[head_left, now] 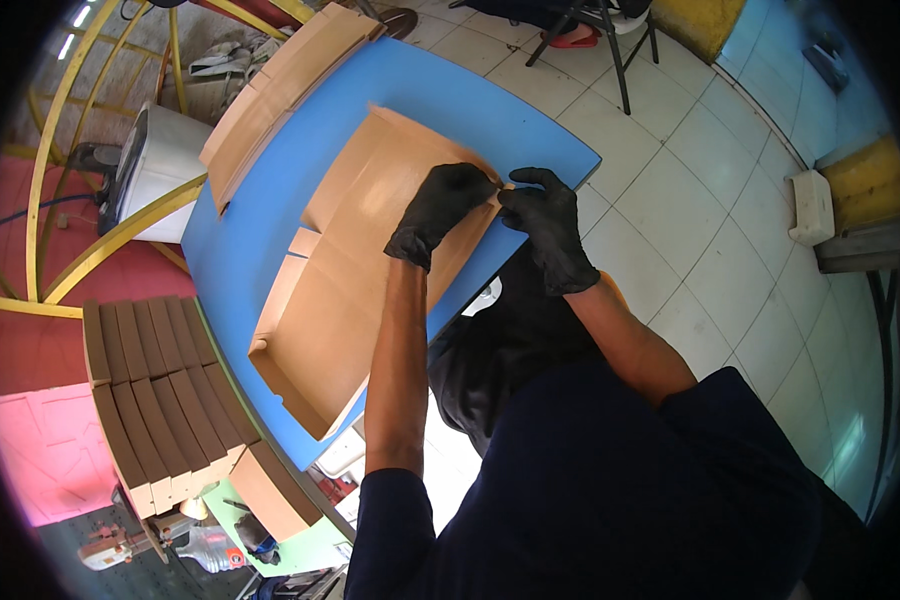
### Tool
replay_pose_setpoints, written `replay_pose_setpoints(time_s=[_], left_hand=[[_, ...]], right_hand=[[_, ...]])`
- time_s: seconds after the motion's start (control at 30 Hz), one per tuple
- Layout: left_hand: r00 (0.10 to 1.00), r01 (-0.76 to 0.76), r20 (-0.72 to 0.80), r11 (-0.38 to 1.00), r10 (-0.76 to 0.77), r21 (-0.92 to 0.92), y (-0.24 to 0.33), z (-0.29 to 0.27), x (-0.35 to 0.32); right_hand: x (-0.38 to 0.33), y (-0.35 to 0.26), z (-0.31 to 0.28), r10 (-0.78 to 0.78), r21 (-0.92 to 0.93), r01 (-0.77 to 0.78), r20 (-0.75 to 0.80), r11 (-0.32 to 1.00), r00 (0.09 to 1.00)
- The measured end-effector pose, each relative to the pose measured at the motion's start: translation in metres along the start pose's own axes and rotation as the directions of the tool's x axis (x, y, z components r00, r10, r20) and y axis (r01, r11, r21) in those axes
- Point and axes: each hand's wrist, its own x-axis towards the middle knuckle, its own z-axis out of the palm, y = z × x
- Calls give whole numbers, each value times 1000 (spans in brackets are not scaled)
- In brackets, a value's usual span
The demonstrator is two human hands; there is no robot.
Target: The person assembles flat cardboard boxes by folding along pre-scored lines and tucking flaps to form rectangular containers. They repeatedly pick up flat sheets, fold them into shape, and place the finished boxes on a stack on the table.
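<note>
While folded cartons point(165, 395) wait stacked at the far left, the flat cardboard sheet point(370, 270) lies on the blue surface point(240, 230); the gloved left hand point(440, 208) presses it steady, fingers curled, as the right hand point(548, 235) apparently pinches its edge flap.

So the flat cardboard sheet point(370, 270) lies on the table point(240, 230), running along it toward the person. Both hands meet at its right edge, left hand point(440, 210) resting on the sheet, right hand point(545, 235) just beside it, fingertips touching the same edge. A stack of folded cardboard point(280, 90) sits along the table's far left edge. Rows of folded boxes point(155, 390) stand off the table to the person's lower left. A folding chair point(610, 30) stands on the floor behind the table.
</note>
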Motion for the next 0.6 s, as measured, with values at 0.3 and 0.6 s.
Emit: replay_pose_setpoints(time_s=[0.3,0.6], left_hand=[[996,72,-39,978,-81,-194,-18,1,11],[939,-53,-316,964,138,262,-10,19,-8]], right_hand=[[8,-41,-24,100,-320,-8,271,948,957],[17,-51,-35,-85,-496,165,179,853,980]])
